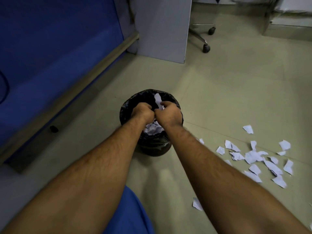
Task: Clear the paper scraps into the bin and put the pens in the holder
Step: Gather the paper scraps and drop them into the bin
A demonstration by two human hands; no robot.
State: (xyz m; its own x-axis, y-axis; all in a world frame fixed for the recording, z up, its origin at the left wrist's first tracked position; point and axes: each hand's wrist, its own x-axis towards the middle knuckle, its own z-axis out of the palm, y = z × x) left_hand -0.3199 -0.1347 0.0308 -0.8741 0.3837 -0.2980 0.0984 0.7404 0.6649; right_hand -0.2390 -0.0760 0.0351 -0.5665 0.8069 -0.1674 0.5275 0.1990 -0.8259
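A small round bin (152, 146) lined with a black bag stands on the floor in front of me, with white paper scraps (152, 130) inside it. Both hands hover over its mouth. My right hand (168, 114) pinches a white paper scrap (157, 98) that sticks up above its fingers. My left hand (142, 111) is curled into a fist beside it; whether it holds paper is hidden. Several more torn paper scraps (256, 157) lie on the floor to the right of the bin. No pens or holder are in view.
A blue partition (50, 48) with a wooden base runs along the left. A grey panel (163, 27) stands behind the bin, and an office chair's wheeled base (206, 46) sits beyond it. A single scrap (196, 204) lies near my right forearm.
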